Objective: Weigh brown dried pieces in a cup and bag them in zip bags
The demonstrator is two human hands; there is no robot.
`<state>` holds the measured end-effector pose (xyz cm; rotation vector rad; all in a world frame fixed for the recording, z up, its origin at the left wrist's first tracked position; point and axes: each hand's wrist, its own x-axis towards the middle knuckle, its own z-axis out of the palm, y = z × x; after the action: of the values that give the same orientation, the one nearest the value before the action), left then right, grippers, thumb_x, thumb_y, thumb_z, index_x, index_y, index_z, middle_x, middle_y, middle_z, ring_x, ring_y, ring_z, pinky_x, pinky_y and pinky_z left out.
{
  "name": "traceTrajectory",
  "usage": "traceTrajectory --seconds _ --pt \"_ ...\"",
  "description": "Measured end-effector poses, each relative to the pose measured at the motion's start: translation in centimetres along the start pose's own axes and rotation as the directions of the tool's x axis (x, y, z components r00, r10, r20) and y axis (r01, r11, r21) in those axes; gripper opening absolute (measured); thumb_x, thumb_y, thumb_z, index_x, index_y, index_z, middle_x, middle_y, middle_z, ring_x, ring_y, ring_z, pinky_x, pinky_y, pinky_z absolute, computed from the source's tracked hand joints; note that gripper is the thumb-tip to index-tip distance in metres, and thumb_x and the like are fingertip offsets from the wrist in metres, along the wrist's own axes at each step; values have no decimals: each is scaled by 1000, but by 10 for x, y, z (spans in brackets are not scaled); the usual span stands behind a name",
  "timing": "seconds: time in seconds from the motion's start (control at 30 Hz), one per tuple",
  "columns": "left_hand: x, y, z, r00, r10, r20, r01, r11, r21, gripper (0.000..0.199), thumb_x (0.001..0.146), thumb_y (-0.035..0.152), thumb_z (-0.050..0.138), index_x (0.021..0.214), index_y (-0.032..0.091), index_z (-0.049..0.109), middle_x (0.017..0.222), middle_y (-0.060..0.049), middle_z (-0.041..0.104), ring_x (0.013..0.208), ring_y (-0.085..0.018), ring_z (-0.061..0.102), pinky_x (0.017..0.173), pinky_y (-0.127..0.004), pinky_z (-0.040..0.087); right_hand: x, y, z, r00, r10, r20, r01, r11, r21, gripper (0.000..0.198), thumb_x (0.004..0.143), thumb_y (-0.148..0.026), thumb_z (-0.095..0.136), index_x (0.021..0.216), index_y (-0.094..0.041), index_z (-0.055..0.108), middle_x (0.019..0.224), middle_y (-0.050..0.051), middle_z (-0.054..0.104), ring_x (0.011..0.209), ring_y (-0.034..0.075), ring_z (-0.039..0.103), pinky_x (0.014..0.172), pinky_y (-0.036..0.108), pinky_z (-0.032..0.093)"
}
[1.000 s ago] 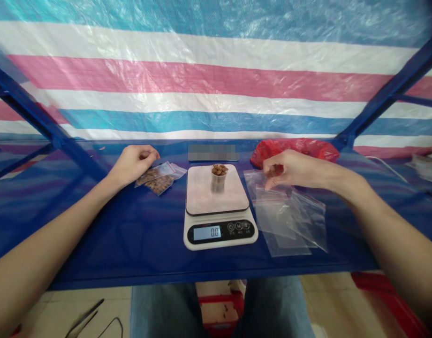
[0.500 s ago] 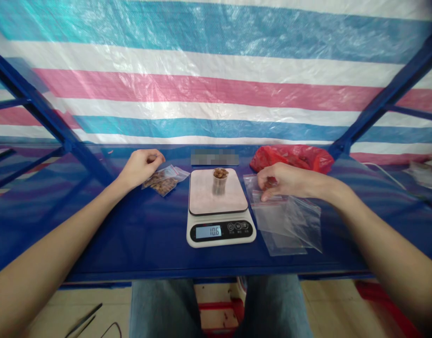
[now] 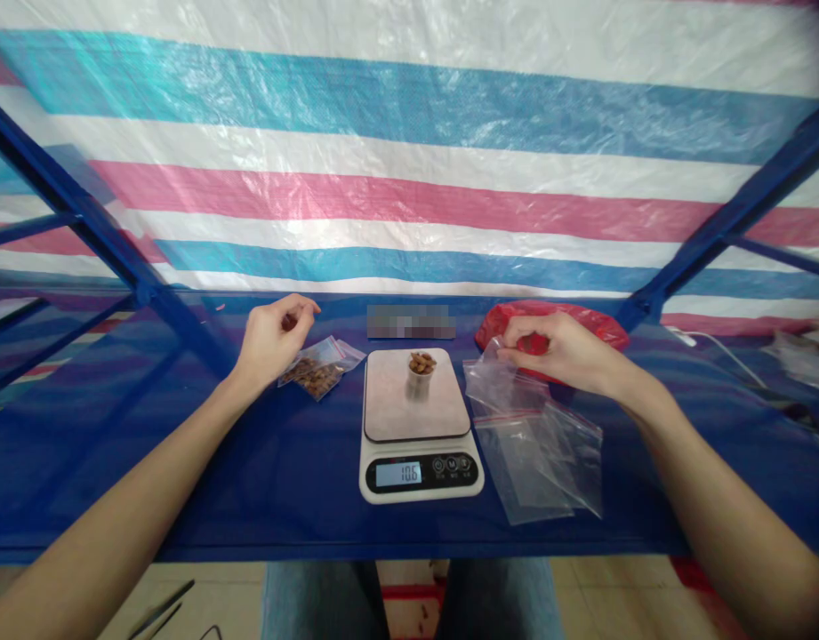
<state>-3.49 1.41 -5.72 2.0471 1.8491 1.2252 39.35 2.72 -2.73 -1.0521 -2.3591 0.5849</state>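
Observation:
On the white digital scale point(image 3: 375, 444), which reads 10.6, stands a small clear cup point(image 3: 419, 382) heaped with brown nut-like pieces. My right hand point(image 3: 559, 351) pinches the upper edge of a clear zip-lock bag point(image 3: 493, 387), lifting that end off the table. More clear zip-lock bags point(image 3: 529, 467) lie flat beneath it, right of the scale. My left hand point(image 3: 272, 338) hovers left of the scale with its fingers curled in, and nothing shows in them. Just under it lie filled zip-lock bags point(image 3: 319, 373) with similar brown pieces.
Behind my right hand lies a red plastic bag point(image 3: 516, 320). A blurred flat item point(image 3: 411, 322) sits behind the scale. Blue frame posts point(image 3: 108, 231) rise at both sides of the blue table point(image 3: 268, 507), with a striped sheet point(image 3: 409, 196) at the back.
My right hand has pulled up the edge of a clear zip-lock bag and moved slightly away from the stack. My left hand stays curled near the filled bags. The view has tilted upward.

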Motion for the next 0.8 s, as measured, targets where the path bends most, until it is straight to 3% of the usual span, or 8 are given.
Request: traceTrajectory --seconds 0.07,0.13,0.23,0.33,0.4,0.5,0.67,0.8 --pt "3 18 -6 998 56 -5 -56 996 -67 41 100 47 48 98 18 76 87 -5 76 78 -21 65 78 -32 53 4 -7 0 986 -16 -165 15 1000 -7 35 96 -53 72 77 -23 68 79 4 74 72 21 67 71 35 53" --pt "9 40 -13 980 176 89 -160 974 -163 42 103 49 49 97 18 77 96 -7 78 92 -23 69 91 -34 54 11 -19 0 941 -33 -337 22 999 -37 30 97 -49 72 80 -25 69 83 5 76 76 23 69 74 37 55" --pt "20 74 -21 894 359 269 -270 909 -318 41 103 51 55 114 20 79 122 -10 78 114 -26 70 103 -38 54 24 -41 0 887 -82 -455 27 992 -126 23 100 -44 70 87 -26 71 89 6 80 79 25 73 76 39 57" --pt "33 101 -17 825 403 396 -273 898 -346 54 95 53 71 142 26 69 143 -9 72 126 -27 68 108 -40 54 40 -62 2 905 -210 -370 123 962 -245 20 105 -39 63 96 -25 75 97 6 82 83 24 76 78 37 57" --pt "44 111 -9 782 435 445 -321 895 -310 63 92 51 76 149 27 64 150 -9 69 131 -29 67 113 -43 52 53 -73 5 904 -324 -277 228 917 -329 20 107 -32 59 102 -23 76 100 7 82 85 23 76 77 35 56" --pt "61 119 5 732 514 447 -439 858 -268 44 99 34 65 142 24 67 147 -8 72 131 -27 68 116 -44 50 71 -84 8 893 -414 -179 309 851 -425 21 108 -25 55 105 -21 75 97 8 82 83 22 75 72 32 51" --pt "82 121 12 742 529 412 -501 846 -185 32 97 15 50 117 21 74 124 -6 80 116 -25 74 105 -40 54 94 -87 6 899 -403 -172 334 884 -326 15 106 -24 61 111 -21 75 99 5 82 82 21 76 77 31 53" --pt "86 117 12 730 538 421 -500 841 -208 35 92 14 54 120 23 71 123 -5 80 114 -24 73 102 -39 55 100 -80 8 893 -428 -137 394 892 -221 28 105 -25 63 132 -24 71 128 7 80 107 25 78 95 39 58"
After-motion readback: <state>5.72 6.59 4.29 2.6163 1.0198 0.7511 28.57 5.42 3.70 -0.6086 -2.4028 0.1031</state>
